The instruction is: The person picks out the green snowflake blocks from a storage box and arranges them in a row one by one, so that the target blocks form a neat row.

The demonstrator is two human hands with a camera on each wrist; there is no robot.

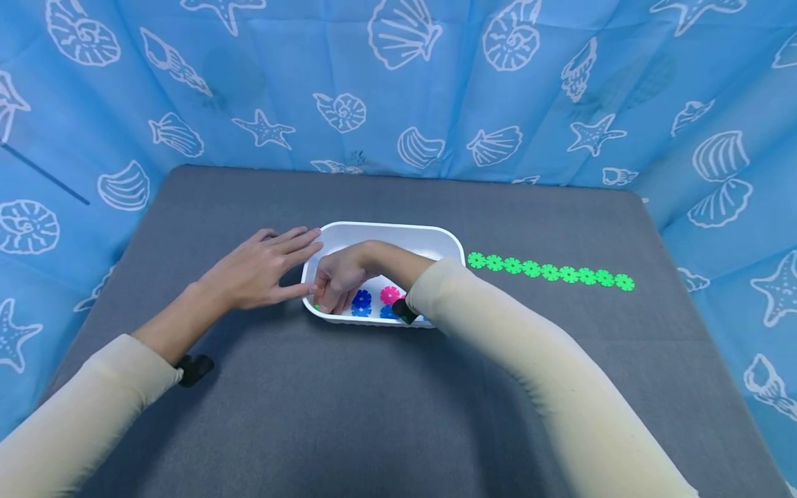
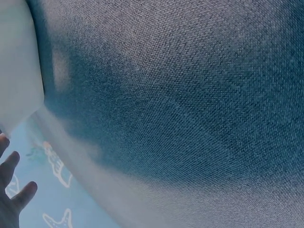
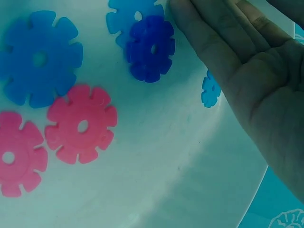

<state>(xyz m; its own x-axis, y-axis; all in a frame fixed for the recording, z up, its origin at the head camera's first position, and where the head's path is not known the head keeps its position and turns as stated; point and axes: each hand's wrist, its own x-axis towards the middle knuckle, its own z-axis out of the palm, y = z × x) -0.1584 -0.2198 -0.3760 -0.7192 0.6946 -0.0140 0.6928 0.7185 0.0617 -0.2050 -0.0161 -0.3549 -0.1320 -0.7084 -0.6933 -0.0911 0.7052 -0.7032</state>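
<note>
A white plastic tub [image 1: 445,238] stands on the grey table. My left hand [image 1: 264,266] lies at its left end, fingers stretched out and their tips at the rim. In the left wrist view, part of a hand with spread fingers [image 2: 16,190] shows at the edge. Inside the tub, my right hand [image 1: 341,277] reaches down into the near left corner. A small bit of a green notched disc [image 1: 316,306] shows by its fingertips; the grip on it is hidden. Blue discs [image 3: 40,59], a dark blue disc [image 3: 151,49] and pink discs [image 3: 81,124] lie on the tub floor.
A row of linked green discs [image 1: 550,272] runs to the right from beside the tub. Behind the grey table [image 1: 261,415] hangs a blue curtain [image 1: 299,62] with white shells and starfish. My right forearm crosses the tub's right part.
</note>
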